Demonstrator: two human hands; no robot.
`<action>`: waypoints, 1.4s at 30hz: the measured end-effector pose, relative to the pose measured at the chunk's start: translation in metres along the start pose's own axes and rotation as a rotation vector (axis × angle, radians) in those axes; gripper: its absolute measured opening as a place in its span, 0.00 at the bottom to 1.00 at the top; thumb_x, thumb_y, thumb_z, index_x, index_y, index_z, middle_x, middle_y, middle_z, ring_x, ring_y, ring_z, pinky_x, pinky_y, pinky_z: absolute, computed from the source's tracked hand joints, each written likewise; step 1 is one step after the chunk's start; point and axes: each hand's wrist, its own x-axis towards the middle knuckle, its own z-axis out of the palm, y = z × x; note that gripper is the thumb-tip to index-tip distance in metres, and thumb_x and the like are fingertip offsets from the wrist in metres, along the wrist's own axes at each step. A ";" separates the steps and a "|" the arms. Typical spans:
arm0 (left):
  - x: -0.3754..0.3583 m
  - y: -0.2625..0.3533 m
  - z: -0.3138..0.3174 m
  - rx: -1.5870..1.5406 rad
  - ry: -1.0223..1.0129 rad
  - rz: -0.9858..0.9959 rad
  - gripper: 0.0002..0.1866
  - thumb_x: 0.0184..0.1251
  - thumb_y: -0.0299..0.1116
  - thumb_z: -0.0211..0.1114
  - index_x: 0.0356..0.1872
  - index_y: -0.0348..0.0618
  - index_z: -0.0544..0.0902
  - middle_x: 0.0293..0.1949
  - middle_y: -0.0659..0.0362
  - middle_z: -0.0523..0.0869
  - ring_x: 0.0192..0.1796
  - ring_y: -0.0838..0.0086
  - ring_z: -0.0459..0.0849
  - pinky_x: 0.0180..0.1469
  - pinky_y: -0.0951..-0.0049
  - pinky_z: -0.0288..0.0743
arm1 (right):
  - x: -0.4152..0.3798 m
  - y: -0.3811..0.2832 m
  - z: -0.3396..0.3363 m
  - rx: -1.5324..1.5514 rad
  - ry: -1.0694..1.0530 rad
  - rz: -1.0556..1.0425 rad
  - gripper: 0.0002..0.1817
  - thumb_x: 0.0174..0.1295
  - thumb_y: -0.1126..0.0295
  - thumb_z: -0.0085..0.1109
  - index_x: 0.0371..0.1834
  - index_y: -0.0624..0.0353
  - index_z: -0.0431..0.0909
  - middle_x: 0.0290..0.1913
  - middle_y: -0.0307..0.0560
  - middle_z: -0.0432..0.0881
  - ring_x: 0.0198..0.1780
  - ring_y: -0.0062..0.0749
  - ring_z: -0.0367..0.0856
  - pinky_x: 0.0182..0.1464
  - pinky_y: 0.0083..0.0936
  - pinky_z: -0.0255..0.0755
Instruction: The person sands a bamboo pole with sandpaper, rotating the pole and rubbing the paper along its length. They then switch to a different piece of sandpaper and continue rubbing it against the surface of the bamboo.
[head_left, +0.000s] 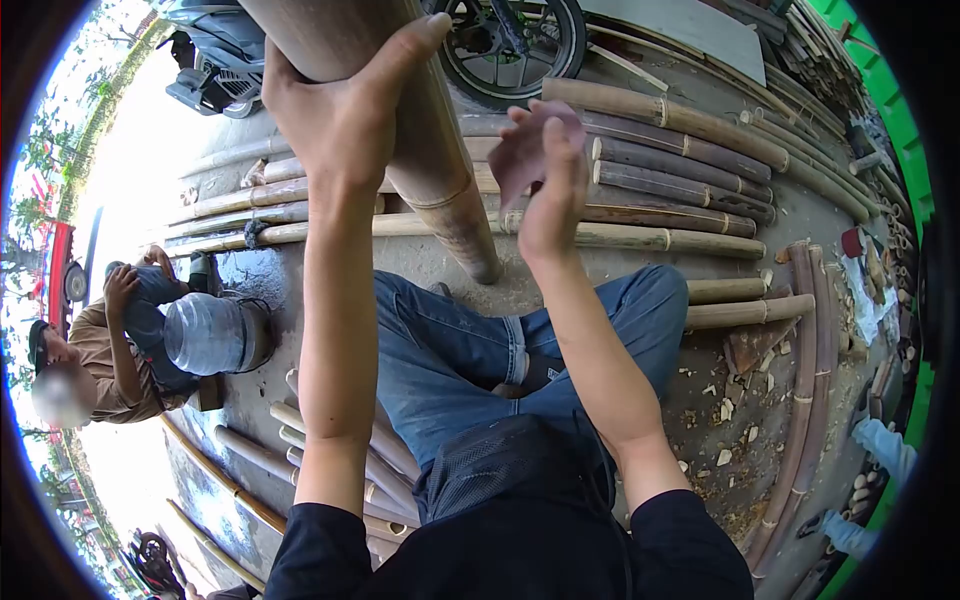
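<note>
A thick brown bamboo pole (430, 185) stands tilted in front of me, its lower end by the ground near my feet and its upper part running out of view at the top. My left hand (340, 125) is wrapped round its upper part, thumb across the front. To the right of the pole and apart from it, my right hand (552, 195) is raised, holding a curled maroon sheet of sandpaper (522, 165) between thumb and fingers.
Bamboo poles (680, 190) lie in rows ahead, with more at my left and right. A motorcycle wheel (515, 55) stands beyond them. A person (110, 340) sits at the left behind a large water bottle (210, 333). Wood chips (725, 410) litter the ground.
</note>
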 end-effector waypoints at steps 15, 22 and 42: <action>0.015 -0.067 -0.049 0.083 -0.072 0.411 0.13 0.61 0.36 0.75 0.40 0.37 0.93 0.43 0.55 0.90 0.47 0.67 0.88 0.55 0.65 0.78 | -0.034 0.128 -0.029 -0.015 -0.313 0.197 0.27 0.84 0.58 0.35 0.70 0.65 0.76 0.66 0.57 0.80 0.69 0.40 0.75 0.75 0.35 0.63; 0.022 -0.063 -0.044 0.033 0.000 0.213 0.17 0.63 0.38 0.73 0.44 0.33 0.91 0.44 0.52 0.90 0.45 0.68 0.89 0.53 0.69 0.83 | 0.005 0.031 0.068 -0.299 -0.419 -0.415 0.41 0.72 0.47 0.61 0.81 0.62 0.65 0.68 0.65 0.74 0.69 0.57 0.73 0.72 0.44 0.67; 0.016 -0.059 -0.033 0.100 0.108 0.235 0.16 0.61 0.38 0.74 0.42 0.35 0.94 0.44 0.53 0.91 0.47 0.67 0.89 0.57 0.65 0.81 | -0.042 0.128 -0.025 -0.580 -0.228 -0.327 0.41 0.82 0.37 0.27 0.71 0.63 0.73 0.53 0.61 0.85 0.58 0.58 0.83 0.60 0.49 0.74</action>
